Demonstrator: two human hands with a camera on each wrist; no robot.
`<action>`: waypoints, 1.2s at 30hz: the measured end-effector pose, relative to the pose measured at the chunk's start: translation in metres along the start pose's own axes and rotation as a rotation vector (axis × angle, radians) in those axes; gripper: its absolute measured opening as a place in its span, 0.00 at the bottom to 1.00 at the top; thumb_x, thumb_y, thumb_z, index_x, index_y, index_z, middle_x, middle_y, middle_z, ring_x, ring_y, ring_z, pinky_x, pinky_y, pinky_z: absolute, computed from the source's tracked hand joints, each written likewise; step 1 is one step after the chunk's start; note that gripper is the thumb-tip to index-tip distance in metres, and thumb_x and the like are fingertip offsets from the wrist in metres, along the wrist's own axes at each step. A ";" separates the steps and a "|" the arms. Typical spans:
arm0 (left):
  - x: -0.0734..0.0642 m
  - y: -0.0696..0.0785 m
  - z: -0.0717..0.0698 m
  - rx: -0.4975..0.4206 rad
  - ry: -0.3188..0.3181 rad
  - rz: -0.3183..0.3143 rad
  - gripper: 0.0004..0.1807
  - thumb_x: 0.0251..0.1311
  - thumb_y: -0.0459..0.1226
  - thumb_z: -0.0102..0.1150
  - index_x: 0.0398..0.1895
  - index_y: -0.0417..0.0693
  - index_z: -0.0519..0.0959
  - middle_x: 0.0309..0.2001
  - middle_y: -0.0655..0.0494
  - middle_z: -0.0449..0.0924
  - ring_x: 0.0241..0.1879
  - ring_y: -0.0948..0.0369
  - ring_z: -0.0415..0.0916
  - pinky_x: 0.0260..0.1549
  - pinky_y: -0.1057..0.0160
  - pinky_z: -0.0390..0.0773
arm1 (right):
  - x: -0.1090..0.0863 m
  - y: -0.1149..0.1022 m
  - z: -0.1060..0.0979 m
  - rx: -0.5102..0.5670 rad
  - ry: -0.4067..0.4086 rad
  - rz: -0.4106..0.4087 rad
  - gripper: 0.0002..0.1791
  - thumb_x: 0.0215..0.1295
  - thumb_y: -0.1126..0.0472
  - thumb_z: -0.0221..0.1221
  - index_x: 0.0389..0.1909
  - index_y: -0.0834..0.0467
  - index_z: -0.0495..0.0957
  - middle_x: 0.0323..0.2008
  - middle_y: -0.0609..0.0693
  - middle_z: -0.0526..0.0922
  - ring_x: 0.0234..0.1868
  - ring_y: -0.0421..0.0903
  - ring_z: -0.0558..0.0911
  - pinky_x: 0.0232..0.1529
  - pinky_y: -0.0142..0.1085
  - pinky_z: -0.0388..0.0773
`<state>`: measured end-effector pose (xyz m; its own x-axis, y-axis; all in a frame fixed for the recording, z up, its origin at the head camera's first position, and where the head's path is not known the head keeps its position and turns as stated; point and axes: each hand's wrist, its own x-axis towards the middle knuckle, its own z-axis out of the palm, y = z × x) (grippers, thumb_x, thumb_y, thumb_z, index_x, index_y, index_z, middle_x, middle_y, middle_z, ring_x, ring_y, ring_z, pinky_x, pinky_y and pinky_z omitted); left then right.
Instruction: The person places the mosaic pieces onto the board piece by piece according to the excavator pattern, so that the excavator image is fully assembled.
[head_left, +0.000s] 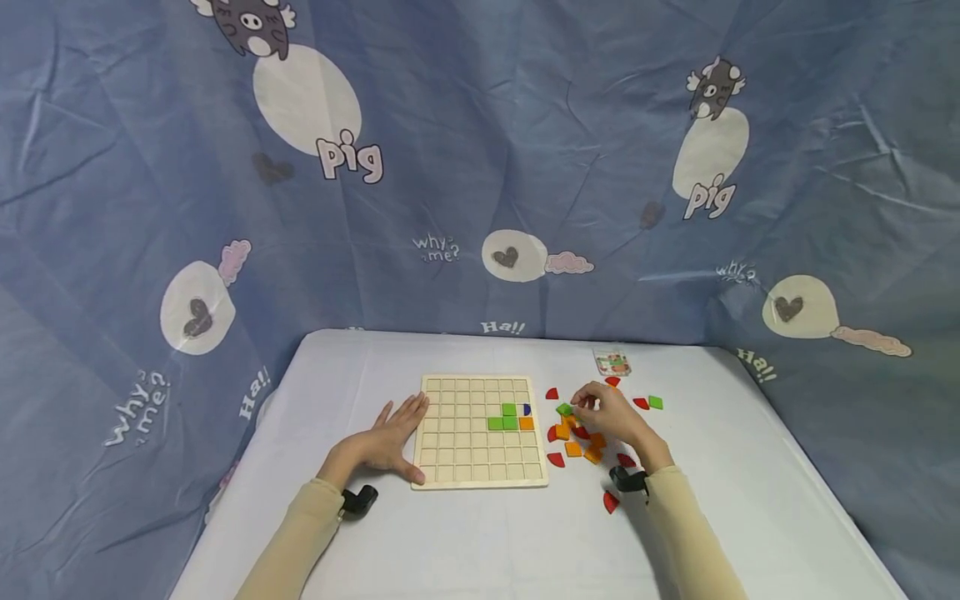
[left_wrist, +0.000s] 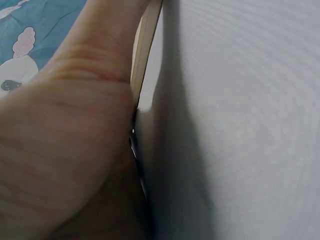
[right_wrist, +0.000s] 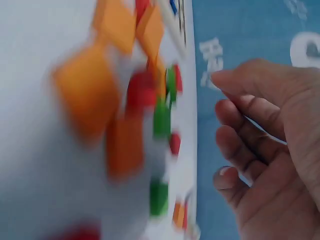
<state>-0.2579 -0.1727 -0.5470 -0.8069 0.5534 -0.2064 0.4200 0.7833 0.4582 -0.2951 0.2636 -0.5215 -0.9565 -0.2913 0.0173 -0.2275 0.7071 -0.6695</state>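
A square wooden grid board (head_left: 457, 457) lies on the white table. My left hand (head_left: 386, 440) rests at its left edge with fingers spread, the thumb at the near corner; in the left wrist view that hand (left_wrist: 65, 145) hides most of the board. Three green squares (head_left: 509, 422), an orange square (head_left: 527, 423) and a blue rounded piece (head_left: 527, 409) sit in cells at the board's right. My right hand (head_left: 611, 412) hovers over loose pieces, near a green square (head_left: 564, 409). In the right wrist view, its fingers (right_wrist: 235, 112) are loosely bent, with nothing visible between them.
Right of the board lie several orange squares (head_left: 573, 450) and red quarter-round pieces (head_left: 556, 459), some overlapping. Another green square (head_left: 656, 402) lies farther right. A small clear packet with a printed picture (head_left: 612, 363) is at the back. A blue patterned cloth (head_left: 450, 167) hangs behind the table.
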 end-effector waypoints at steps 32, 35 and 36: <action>-0.001 -0.001 0.000 0.001 -0.004 0.008 0.77 0.32 0.68 0.70 0.76 0.39 0.35 0.78 0.44 0.28 0.77 0.46 0.27 0.71 0.39 0.26 | -0.018 0.039 -0.012 -0.060 0.031 0.179 0.19 0.54 0.56 0.69 0.43 0.61 0.77 0.35 0.52 0.79 0.35 0.45 0.74 0.34 0.32 0.75; 0.000 -0.002 0.000 0.002 -0.005 0.010 0.77 0.33 0.68 0.70 0.76 0.38 0.35 0.78 0.44 0.28 0.77 0.45 0.27 0.71 0.38 0.25 | -0.016 0.023 -0.003 -0.042 0.050 0.127 0.18 0.54 0.56 0.69 0.43 0.59 0.77 0.35 0.51 0.78 0.35 0.46 0.74 0.34 0.33 0.75; 0.000 -0.002 0.000 0.004 -0.004 0.010 0.77 0.33 0.68 0.70 0.76 0.38 0.35 0.78 0.44 0.28 0.77 0.45 0.27 0.71 0.38 0.26 | -0.014 0.017 0.000 -0.033 0.047 0.105 0.18 0.54 0.57 0.68 0.43 0.58 0.77 0.35 0.51 0.78 0.35 0.46 0.74 0.34 0.33 0.75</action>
<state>-0.2589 -0.1746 -0.5485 -0.8011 0.5621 -0.2056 0.4294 0.7791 0.4568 -0.2856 0.2794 -0.5334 -0.9827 -0.1847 -0.0167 -0.1306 0.7531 -0.6448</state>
